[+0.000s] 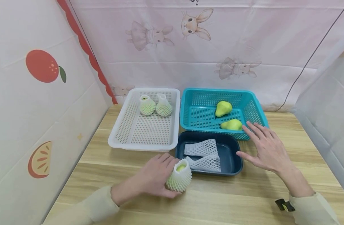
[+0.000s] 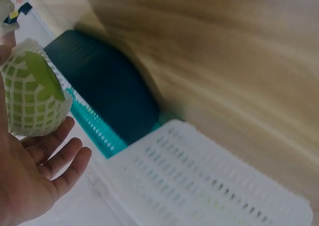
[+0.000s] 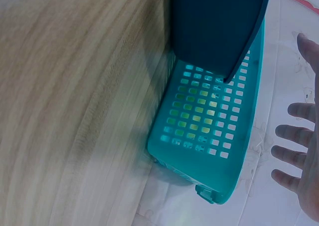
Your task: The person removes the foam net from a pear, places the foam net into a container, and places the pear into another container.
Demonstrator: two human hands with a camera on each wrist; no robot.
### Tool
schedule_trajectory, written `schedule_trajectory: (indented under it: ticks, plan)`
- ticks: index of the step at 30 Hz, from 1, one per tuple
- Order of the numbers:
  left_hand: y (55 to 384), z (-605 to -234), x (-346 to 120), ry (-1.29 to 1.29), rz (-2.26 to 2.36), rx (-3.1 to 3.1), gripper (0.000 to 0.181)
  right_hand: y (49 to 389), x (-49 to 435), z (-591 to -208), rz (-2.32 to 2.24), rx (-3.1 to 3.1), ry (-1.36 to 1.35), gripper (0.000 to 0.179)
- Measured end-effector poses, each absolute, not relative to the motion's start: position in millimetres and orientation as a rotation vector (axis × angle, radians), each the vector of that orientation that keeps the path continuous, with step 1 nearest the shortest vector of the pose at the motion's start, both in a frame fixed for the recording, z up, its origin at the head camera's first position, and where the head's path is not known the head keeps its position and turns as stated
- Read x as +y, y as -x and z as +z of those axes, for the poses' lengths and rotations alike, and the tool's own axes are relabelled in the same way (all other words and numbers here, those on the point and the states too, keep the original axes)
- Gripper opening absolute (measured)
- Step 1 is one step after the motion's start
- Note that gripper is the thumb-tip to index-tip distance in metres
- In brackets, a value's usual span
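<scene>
My left hand [image 1: 158, 175] grips a green pear in a white foam net [image 1: 179, 178] in front of the dark blue tray [image 1: 236, 170]. In the left wrist view the netted pear [image 2: 32, 91] sits against the thumb side of the hand [image 2: 30, 181], other fingers loosely spread. Two flat foam nets [image 1: 201, 148] lie in the tray. Over the near right corner of the teal basket [image 1: 208, 126], my right hand [image 1: 269, 150] hovers with fingers spread, holding nothing. Two bare pears [image 1: 224, 108] lie in that basket.
At the back left stands a white basket [image 1: 115, 140] with two netted pears [image 1: 147, 106] at its far end. The teal basket stands right beside it, behind the tray. All rest on a wooden table [image 1: 104, 175], with printed cloth walls [image 1: 203, 68] around it.
</scene>
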State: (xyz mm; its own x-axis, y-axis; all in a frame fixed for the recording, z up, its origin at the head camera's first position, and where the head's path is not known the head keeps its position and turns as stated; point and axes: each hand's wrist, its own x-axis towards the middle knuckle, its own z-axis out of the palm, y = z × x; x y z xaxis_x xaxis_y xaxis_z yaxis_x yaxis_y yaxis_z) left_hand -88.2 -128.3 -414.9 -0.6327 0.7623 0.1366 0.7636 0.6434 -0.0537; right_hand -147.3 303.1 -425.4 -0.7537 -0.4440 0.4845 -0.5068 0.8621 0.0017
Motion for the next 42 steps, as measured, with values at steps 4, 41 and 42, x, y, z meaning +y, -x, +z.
schedule_trajectory:
  ticks: [4, 41, 42]
  plan:
    - [83.3, -423.7, -126.0, 1.313, 0.004, -2.705, 0.095, 147.4, 302.5, -425.0, 0.185, -2.551, -0.701, 0.105]
    - [73.2, -459.1, -108.1, 1.432, 0.03, -2.685, 0.092, 147.1, 301.5, -422.3, 0.184, -2.551, -0.703, 0.102]
    - [73.4, -459.0, -107.8, 1.433, 0.026, -2.688, 0.092, 147.1, 301.3, -422.3, 0.185, -2.551, -0.703, 0.102]
